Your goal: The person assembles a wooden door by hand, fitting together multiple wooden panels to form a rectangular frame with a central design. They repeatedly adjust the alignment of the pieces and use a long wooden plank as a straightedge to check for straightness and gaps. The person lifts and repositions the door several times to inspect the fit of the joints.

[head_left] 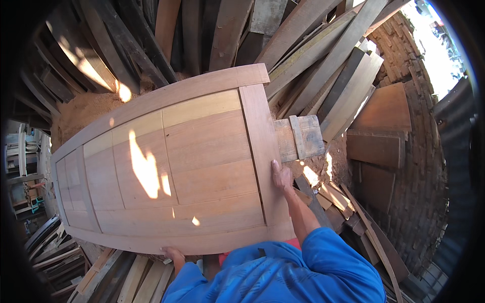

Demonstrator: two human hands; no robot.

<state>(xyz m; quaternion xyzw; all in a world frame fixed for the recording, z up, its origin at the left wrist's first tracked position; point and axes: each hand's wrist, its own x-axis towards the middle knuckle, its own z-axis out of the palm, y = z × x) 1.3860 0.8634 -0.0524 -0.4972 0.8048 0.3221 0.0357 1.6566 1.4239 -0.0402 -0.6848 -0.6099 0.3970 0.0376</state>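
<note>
A large wooden panel door lies in front of me, its frame and inset boards reddish brown with a paler strip along the far side. My right hand is closed on the door's right end, thumb on top of the rail and the other fingers hidden at the edge. At the near long edge, left of my body, my left hand grips the door with its fingertips over the rim; the rest of its grip is hidden below. Bright patches of sunlight fall on the boards.
Behind the door lean many dark planks, with sawdust at their foot. A short board with a crosspiece juts out beyond its right end. Scrap wood lies to the right, beside a brick wall. More planks lie at near left.
</note>
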